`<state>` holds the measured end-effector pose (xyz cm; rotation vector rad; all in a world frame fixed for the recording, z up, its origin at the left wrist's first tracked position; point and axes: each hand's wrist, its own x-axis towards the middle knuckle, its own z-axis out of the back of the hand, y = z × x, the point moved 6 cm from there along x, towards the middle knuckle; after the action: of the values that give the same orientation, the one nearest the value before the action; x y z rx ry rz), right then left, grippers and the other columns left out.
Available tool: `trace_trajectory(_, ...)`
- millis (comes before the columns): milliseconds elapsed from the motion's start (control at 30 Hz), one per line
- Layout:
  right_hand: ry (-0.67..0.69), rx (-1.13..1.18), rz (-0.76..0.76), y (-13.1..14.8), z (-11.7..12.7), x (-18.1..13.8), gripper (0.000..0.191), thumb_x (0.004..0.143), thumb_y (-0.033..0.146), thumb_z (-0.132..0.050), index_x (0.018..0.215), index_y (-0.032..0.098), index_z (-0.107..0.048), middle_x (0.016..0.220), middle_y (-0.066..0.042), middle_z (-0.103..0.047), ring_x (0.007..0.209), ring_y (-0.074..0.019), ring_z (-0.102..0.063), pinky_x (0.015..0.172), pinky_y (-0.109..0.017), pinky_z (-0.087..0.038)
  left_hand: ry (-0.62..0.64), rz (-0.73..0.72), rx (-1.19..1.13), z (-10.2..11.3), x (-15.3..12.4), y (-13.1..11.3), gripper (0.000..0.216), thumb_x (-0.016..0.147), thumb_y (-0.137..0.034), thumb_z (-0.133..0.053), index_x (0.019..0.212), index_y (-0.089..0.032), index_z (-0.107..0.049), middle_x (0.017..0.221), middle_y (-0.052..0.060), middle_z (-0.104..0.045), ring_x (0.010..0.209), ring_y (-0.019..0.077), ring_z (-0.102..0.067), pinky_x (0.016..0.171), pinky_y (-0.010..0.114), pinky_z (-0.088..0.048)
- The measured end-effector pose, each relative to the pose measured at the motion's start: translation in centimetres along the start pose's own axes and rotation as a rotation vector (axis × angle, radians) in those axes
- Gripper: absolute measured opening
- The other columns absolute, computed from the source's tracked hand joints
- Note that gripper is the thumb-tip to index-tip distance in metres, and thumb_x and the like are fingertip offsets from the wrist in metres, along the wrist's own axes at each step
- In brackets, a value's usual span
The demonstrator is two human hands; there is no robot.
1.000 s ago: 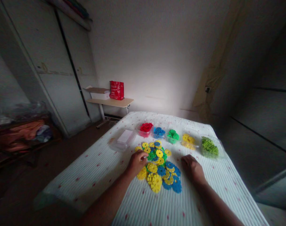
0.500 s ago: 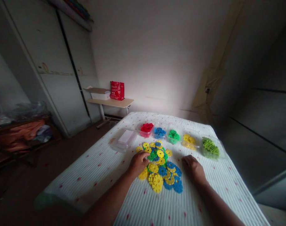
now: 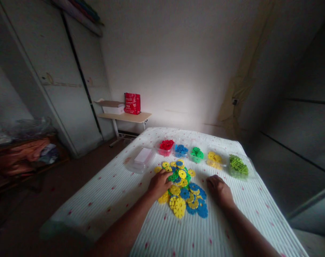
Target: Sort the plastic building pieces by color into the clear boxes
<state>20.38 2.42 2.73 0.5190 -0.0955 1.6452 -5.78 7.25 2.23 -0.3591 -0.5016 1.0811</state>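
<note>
A heap of yellow, blue and green plastic gear-shaped discs [image 3: 184, 191] lies on a white cloth with small red marks [image 3: 119, 200]. My left hand [image 3: 159, 184] rests on the heap's left edge, fingers curled onto the discs; whether it grips one is hidden. My right hand [image 3: 219, 190] lies on the cloth just right of the heap, fingers bent down and closed, nothing visible in them. Behind the heap stand clear tubs: red discs [image 3: 166, 146], blue discs [image 3: 181, 150], green discs [image 3: 196, 154], yellow discs [image 3: 214, 159], lime pieces [image 3: 238, 166].
A clear tub with a white block [image 3: 140, 159] sits at the left of the row. Beyond the table are a small side table [image 3: 125, 116] with a red bag [image 3: 132, 103], a tall cabinet [image 3: 57, 75], and cluttered shelves at the far left [image 3: 20, 153].
My left hand has slid slightly forward and right onto the heap's edge. The right hand has barely moved. The view has shifted a little.
</note>
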Motion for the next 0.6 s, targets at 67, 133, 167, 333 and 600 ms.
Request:
trace_trajectory(67,-0.017,0.009,0.001,0.1,0.1,0.0,0.03,0.088,0.025,-0.035,0.078,0.02,-0.062,0.082,-0.006,-0.061,0.08,-0.0171,-0.058,0.071,-0.026,-0.042,-0.009,0.011,0.016,0.0,0.0,0.0,0.04,0.076,-0.025,-0.06,0.116,-0.022,-0.061,0.112,0.006,-0.061,0.1,0.0188,-0.059,0.089,0.028,-0.047)
trace_trajectory(133,-0.026,0.022,-0.002,0.1,0.2,0.0,0.029,0.087,0.026,-0.035,0.078,0.02,-0.063,0.082,-0.006,-0.061,0.08,-0.0173,-0.058,0.071,-0.027,-0.043,-0.026,0.003,0.025,0.0,0.1,0.0,0.037,0.079,-0.024,-0.057,0.115,-0.022,-0.062,0.112,0.006,-0.061,0.102,0.0188,-0.059,0.09,0.028,-0.046)
trace_trajectory(167,-0.025,0.028,-0.001,0.1,0.3,0.0,0.029,0.087,0.026,-0.036,0.079,0.02,-0.063,0.082,-0.006,-0.062,0.08,-0.0175,-0.058,0.071,-0.027,-0.043,-0.039,-0.005,0.024,0.0,0.1,0.0,0.035,0.081,-0.023,-0.054,0.114,-0.022,-0.062,0.112,0.006,-0.062,0.103,0.0183,-0.059,0.091,0.028,-0.046)
trace_trajectory(333,-0.02,0.023,-0.004,0.1,0.3,0.0,0.028,0.086,0.026,-0.036,0.079,0.02,-0.063,0.083,-0.006,-0.061,0.08,-0.0172,-0.058,0.071,-0.026,-0.043,-0.113,0.026,0.03,0.1,0.3,0.7,0.03,0.086,-0.014,-0.041,0.101,-0.017,-0.066,0.102,0.007,-0.067,0.097,0.0159,-0.061,0.088,0.026,-0.046)
trace_trajectory(600,-0.03,0.014,0.006,0.1,0.2,0.0,0.029,0.087,0.024,-0.035,0.079,0.019,-0.063,0.082,-0.006,-0.06,0.08,-0.0168,-0.057,0.071,-0.026,-0.042,-0.108,-0.015,0.121,1.5,0.9,-0.8,0.028,0.09,-0.022,-0.04,0.104,-0.021,-0.065,0.101,0.005,-0.068,0.093,0.0166,-0.062,0.083,0.026,-0.047)
